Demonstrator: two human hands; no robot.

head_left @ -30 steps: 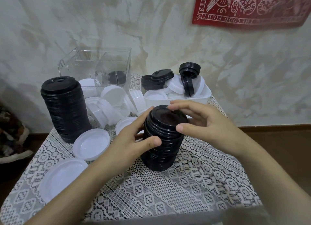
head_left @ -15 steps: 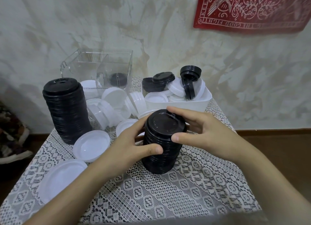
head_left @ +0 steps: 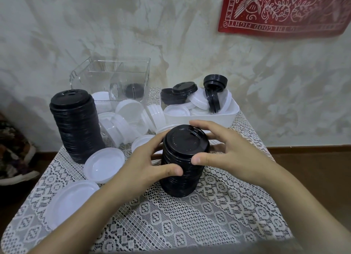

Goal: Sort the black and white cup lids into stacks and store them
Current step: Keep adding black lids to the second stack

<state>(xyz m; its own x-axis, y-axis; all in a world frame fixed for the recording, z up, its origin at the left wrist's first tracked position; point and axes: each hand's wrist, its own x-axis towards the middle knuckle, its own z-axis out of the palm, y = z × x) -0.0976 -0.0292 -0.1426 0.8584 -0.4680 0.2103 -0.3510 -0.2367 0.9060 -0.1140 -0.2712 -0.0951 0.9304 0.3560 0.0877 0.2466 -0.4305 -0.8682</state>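
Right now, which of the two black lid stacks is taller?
The untouched black lid stack on the left, beside the clear box. The shorter black lid stack is gripped by the left hand and right hand.

Right hand (head_left: 233, 153) lower, from black stack's (head_left: 180, 179) top to side.

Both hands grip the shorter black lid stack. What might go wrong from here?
The left hand and right hand grip the short black stack near its top; lifted so, lower lids might drop away.
The tall black stack looks tilted; a bump could topple it.
A white lid lies near the front-left edge of the table and could be knocked off.
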